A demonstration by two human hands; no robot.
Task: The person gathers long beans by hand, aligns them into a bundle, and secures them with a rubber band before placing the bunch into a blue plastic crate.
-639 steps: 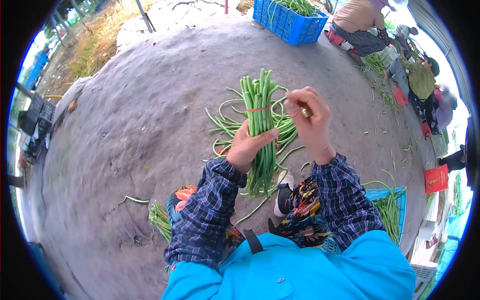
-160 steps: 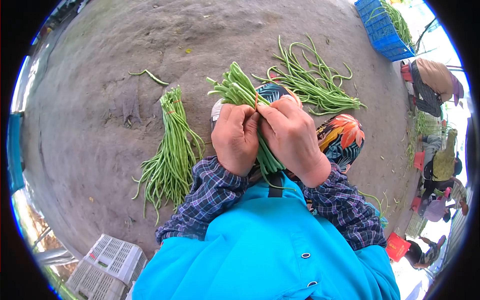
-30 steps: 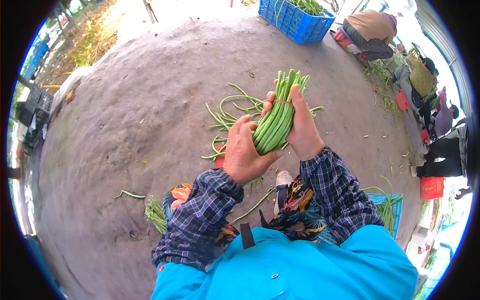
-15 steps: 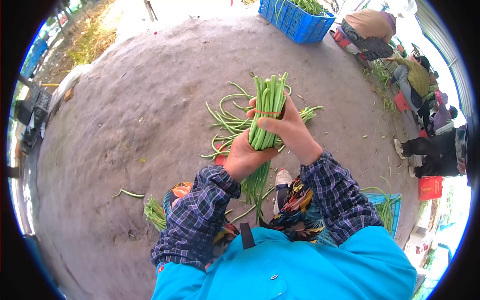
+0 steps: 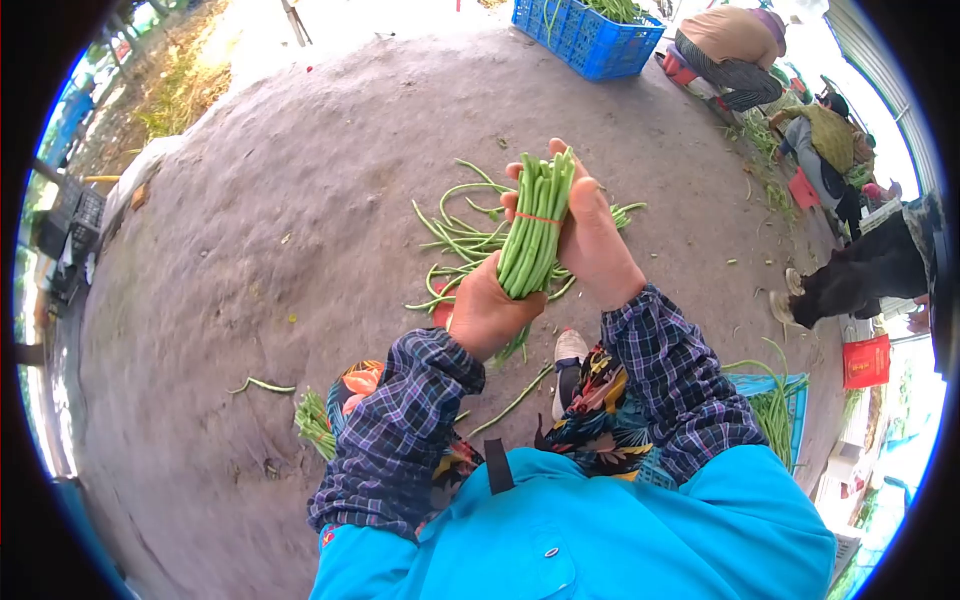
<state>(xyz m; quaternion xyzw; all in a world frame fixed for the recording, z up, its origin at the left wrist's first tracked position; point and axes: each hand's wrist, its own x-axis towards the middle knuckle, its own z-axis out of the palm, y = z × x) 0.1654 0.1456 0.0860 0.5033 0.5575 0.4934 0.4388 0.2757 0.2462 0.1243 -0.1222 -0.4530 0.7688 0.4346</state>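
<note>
In front of me is a bundle of long green beans, with a red band around its upper part and its cut ends tilted up. My left hand is closed around the lower part of the bundle. Cupped behind the upper part is my right hand; its fingertips show past the left side and top, and its thumb points up along the right side. The trailing ends of the beans hang below my left hand, partly hidden. Loose long beans lie on the ground behind the bundle.
A banded bunch of beans lies by my left knee. Beans also lie in a blue tray at right. A blue crate of beans stands at the back. People crouch at right; another person's legs stand nearer.
My right thumb has lifted off the front of the bundle, and that hand has shifted up towards the cut ends. The standing person at right has stepped closer.
</note>
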